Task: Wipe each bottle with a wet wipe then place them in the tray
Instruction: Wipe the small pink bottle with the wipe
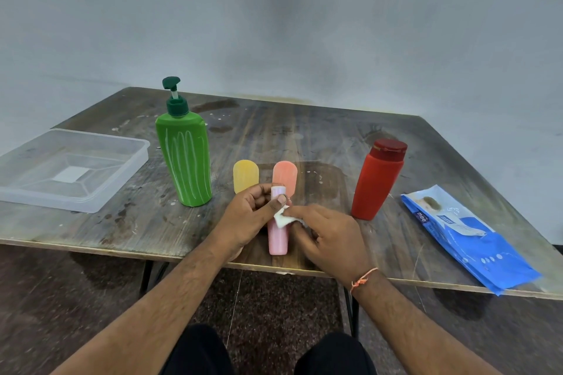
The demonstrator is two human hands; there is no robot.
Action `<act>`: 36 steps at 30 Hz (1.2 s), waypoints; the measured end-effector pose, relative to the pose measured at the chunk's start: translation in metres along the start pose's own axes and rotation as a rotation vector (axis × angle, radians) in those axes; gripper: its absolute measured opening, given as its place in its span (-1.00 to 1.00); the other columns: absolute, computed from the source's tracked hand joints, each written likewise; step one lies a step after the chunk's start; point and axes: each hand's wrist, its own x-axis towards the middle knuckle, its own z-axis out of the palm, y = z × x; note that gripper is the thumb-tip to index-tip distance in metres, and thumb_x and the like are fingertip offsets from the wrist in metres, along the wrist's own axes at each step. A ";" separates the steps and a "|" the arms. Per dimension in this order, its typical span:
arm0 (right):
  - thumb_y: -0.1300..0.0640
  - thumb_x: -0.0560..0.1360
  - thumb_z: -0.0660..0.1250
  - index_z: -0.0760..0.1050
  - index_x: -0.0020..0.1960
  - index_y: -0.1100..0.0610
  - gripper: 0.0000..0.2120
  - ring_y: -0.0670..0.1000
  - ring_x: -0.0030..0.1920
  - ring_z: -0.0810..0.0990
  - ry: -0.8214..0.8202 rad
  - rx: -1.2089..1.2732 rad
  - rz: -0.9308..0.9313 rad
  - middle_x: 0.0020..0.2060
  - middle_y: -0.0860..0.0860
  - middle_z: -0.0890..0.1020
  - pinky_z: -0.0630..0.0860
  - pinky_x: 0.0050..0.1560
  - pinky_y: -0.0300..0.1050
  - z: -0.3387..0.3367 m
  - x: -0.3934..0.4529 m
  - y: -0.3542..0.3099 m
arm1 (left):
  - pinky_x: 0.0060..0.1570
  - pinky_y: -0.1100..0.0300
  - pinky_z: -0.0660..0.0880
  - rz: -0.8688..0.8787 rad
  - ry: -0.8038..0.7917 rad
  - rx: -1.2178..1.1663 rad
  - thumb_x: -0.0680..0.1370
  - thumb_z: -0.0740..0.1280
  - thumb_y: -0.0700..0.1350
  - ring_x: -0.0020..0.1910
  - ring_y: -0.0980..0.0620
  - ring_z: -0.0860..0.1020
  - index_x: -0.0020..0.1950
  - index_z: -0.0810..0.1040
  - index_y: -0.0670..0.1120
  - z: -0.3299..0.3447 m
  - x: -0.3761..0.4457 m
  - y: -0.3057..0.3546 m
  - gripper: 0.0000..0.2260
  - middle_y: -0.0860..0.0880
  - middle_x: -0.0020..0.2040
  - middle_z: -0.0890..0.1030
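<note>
Tray (91, 204) left of pump bottle (185, 158); wipes pack (475, 240) far right.

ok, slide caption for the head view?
Left hand holds pink bottle while right hand wipes it with wet wipe.

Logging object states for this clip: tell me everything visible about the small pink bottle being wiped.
The pink bottle is a small, slim, smooth tube-like bottle, plastic by its look, with a paler top end. It is held roughly upright near the table's front edge. The left hand grips its upper part, thumb across the front. The right hand presses a white wet wipe against its middle. No label shows.
</note>
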 end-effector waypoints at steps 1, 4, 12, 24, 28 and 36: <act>0.11 0.62 0.46 0.68 0.30 -0.04 -0.74 -0.10 -0.05 0.69 0.000 0.006 -0.010 0.14 -0.14 0.75 0.56 -0.08 -0.27 0.000 0.000 0.000 | 0.25 -0.04 0.60 0.004 0.016 -0.006 0.52 0.48 -0.05 0.11 -0.08 0.70 0.28 0.63 -0.18 0.000 0.000 0.000 -0.63 -0.17 0.12 0.75; 0.12 0.61 0.46 0.67 0.30 -0.05 -0.73 -0.09 -0.04 0.70 0.012 0.014 -0.021 0.16 -0.14 0.74 0.63 -0.10 -0.16 0.000 -0.001 0.000 | 0.19 0.00 0.59 0.009 0.041 -0.030 0.48 0.52 -0.05 0.02 0.00 0.69 0.25 0.65 -0.15 0.000 0.001 -0.001 -0.63 -0.12 0.06 0.76; 0.12 0.63 0.44 0.66 0.33 -0.04 -0.71 -0.15 0.00 0.70 0.057 0.054 0.037 0.22 -0.14 0.73 0.65 -0.08 -0.14 -0.001 -0.001 0.002 | 0.27 -0.14 0.60 -0.025 0.037 -0.093 0.51 0.46 -0.04 0.12 -0.05 0.66 0.31 0.65 -0.10 -0.003 0.001 -0.005 -0.62 -0.12 0.12 0.72; 0.08 0.67 0.42 0.63 0.40 -0.04 -0.69 -0.15 0.12 0.69 0.019 0.106 0.088 0.23 -0.13 0.72 0.67 0.04 -0.08 -0.001 0.002 0.006 | 0.26 -0.11 0.60 -0.082 -0.020 -0.048 0.66 0.34 -0.16 0.19 -0.11 0.67 0.39 0.62 -0.11 -0.005 0.000 -0.002 -0.70 -0.16 0.25 0.72; 0.10 0.67 0.41 0.63 0.39 -0.06 -0.69 -0.12 0.06 0.70 -0.001 0.117 0.067 0.21 -0.14 0.71 0.67 -0.04 -0.05 -0.001 0.004 0.005 | 0.24 -0.07 0.61 -0.076 -0.012 -0.054 0.63 0.37 -0.11 0.21 -0.12 0.67 0.38 0.62 -0.11 -0.005 0.001 -0.002 -0.67 -0.17 0.24 0.72; 0.12 0.51 0.52 0.75 0.14 0.04 -0.79 -0.10 -0.13 0.66 -0.127 0.125 -0.135 -0.04 -0.09 0.72 0.53 -0.16 -0.26 -0.005 0.000 -0.005 | 0.40 -0.19 0.51 -0.110 0.027 -0.077 0.71 0.26 -0.20 0.37 -0.25 0.59 0.46 0.53 -0.17 -0.007 0.005 -0.004 -0.69 -0.19 0.28 0.70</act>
